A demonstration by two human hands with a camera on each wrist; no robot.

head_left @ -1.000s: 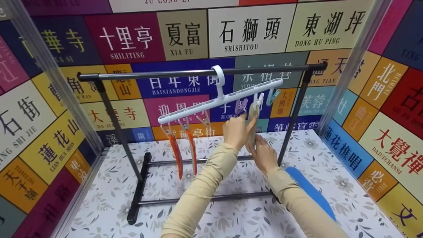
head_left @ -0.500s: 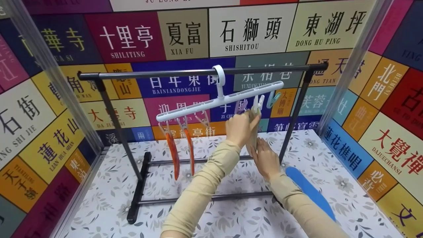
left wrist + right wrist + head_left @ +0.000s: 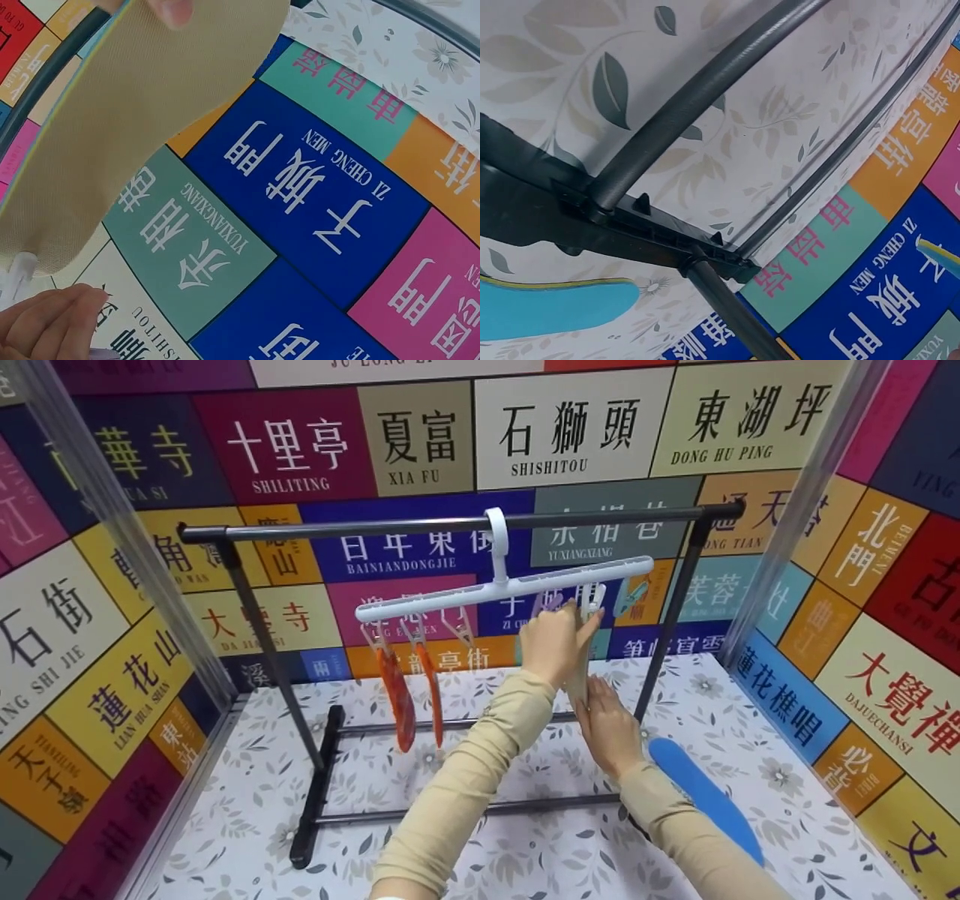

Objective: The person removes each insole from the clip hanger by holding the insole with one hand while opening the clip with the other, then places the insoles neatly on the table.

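Note:
A beige insole (image 3: pixel 577 667) hangs upright below the right half of a pale blue hanger (image 3: pixel 502 589). Its upper end sits in a white clothespin (image 3: pixel 19 276). My left hand (image 3: pixel 551 645) is at that clothespin with curled fingers and seems to pinch it; its thumb is hidden in the left wrist view. Lower down, my right hand (image 3: pixel 611 727) holds the insole between thumb and fingers. A purple clothespin (image 3: pixel 549 601) hangs beside my left hand, and a teal clothespin (image 3: pixel 630 598) is farther right. The right wrist view mostly misses the right hand.
The hanger hooks over the bar of a black rack (image 3: pixel 315 526). Two orange insoles (image 3: pixel 397 701) hang clipped at its left, near a bare clothespin (image 3: pixel 459 628). A blue insole (image 3: pixel 705 795) lies on the patterned table (image 3: pixel 247 810), right of the rack.
The hanger's right end has dropped and its left end has risen, so it tilts less. Both hands have shifted slightly right, and the left one has moved closer to the white clothespin.

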